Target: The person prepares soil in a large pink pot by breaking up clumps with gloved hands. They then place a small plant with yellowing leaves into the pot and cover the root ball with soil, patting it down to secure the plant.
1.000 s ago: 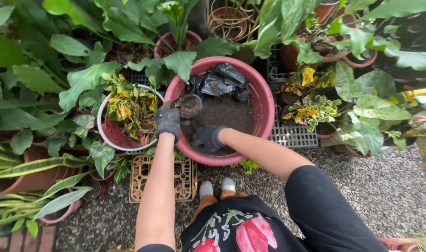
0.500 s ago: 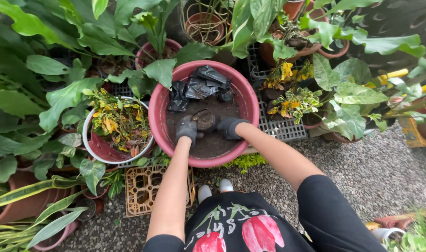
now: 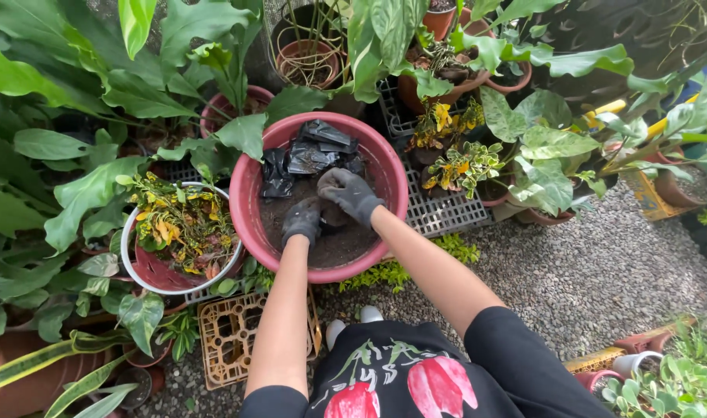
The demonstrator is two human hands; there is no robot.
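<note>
Both gloved hands had shifted since the earlier frame: the right hand [image 3: 352,193] had risen from the soil and moved toward the black plastic bag [image 3: 307,157], while the left hand [image 3: 302,220] remained low over the soil [image 3: 338,246]. The small dark pot seen between the gloves half a second earlier was now mostly hidden; only a dark edge showed between the hands.

The left hand's fingers were curled downward, apparently around that hidden object, though the grip itself could not be confirmed. The right hand's fingers were loosely bent, palm down, holding nothing visible.

The large red basin [image 3: 249,197] rested on a grey plastic grid [image 3: 439,213], probably so that water could drain. The bag lay crumpled against the far rim, clear of the working area. A white-rimmed pot of yellow-green foliage [image 3: 179,232] stood just beside the basin's left side.
</note>
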